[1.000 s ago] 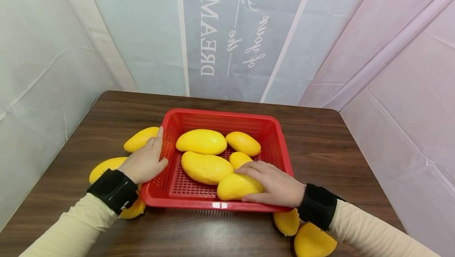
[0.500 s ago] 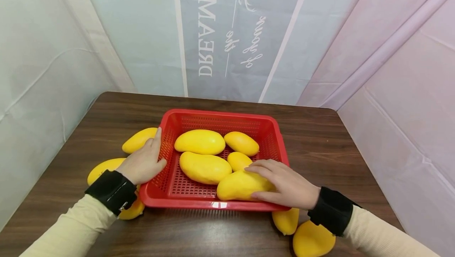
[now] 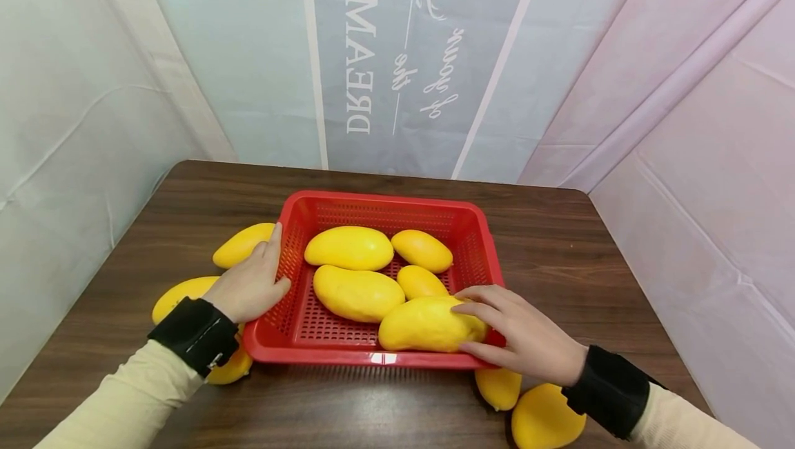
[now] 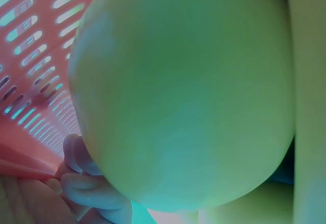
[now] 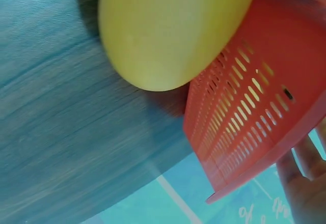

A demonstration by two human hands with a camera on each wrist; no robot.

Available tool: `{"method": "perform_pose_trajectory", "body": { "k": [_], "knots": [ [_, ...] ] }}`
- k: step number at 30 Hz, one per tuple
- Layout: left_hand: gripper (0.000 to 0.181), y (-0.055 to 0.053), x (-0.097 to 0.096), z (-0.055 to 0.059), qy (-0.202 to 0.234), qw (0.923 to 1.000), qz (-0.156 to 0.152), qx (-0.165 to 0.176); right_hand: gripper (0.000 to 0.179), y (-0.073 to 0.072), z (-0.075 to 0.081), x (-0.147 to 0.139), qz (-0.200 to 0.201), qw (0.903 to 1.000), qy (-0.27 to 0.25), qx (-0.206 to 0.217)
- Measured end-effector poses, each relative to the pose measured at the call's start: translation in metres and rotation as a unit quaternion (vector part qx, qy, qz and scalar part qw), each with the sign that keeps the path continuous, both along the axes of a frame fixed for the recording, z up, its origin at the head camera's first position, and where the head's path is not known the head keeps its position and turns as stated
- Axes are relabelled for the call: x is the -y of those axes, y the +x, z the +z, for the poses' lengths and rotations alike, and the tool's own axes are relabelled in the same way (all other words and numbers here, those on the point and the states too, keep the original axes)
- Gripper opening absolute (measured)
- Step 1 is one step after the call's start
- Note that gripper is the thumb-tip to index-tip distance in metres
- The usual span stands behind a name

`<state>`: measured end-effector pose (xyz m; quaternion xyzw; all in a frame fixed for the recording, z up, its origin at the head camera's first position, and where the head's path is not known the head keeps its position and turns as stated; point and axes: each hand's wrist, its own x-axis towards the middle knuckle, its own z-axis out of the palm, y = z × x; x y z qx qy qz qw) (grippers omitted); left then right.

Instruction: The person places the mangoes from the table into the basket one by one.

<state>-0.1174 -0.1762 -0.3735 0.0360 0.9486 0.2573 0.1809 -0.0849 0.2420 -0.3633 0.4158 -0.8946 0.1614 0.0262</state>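
Observation:
A red perforated plastic basket [image 3: 397, 359] stands on the table with several yellow mangoes inside. My left hand [image 3: 248, 287] holds the basket's left wall, its thumb on the inner side and the fingers over the outside. At the front right corner my right hand [image 3: 522, 332] reaches over the rim. Its spread fingers lie at the right end of the front mango [image 3: 425, 325]; whether they touch it, I cannot tell. Behind that lie a long mango [image 3: 357, 294], a small one [image 3: 419, 282], and two at the back. A large mango [image 4: 183, 96] fills the left wrist view.
Outside the basket, mangoes lie on the left, such as one [image 3: 244, 245] at the back. Two more, including a big one [image 3: 546, 418], lie under the right forearm. Fabric walls [image 3: 397, 56] enclose the dark wooden table [image 3: 553, 249].
My right hand has drawn back rightward along the front mango, uncovering more of it, and its fingers have loosened. The left hand and the basket have hardly moved.

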Motion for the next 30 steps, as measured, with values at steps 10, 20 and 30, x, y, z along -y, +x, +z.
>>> {"method": "perform_pose_trajectory", "body": {
  "k": [10, 20, 30],
  "knots": [
    [0.099, -0.001, -0.002, 0.0, -0.014, 0.9999, -0.001, -0.005, 0.026, 0.017, -0.008, -0.02, 0.013, 0.993, -0.098, -0.065],
    [0.099, 0.0, -0.001, 0.001, -0.015, 0.9999, 0.004, 0.001, 0.026, 0.024, -0.029, -0.053, 0.08, 0.9792, -0.145, -0.117],
    [0.099, -0.001, -0.003, 0.001, -0.015, 0.9999, 0.005, 0.003, 0.038, 0.035, -0.06, -0.089, 0.123, 0.9802, -0.1, -0.119]
  ]
}}
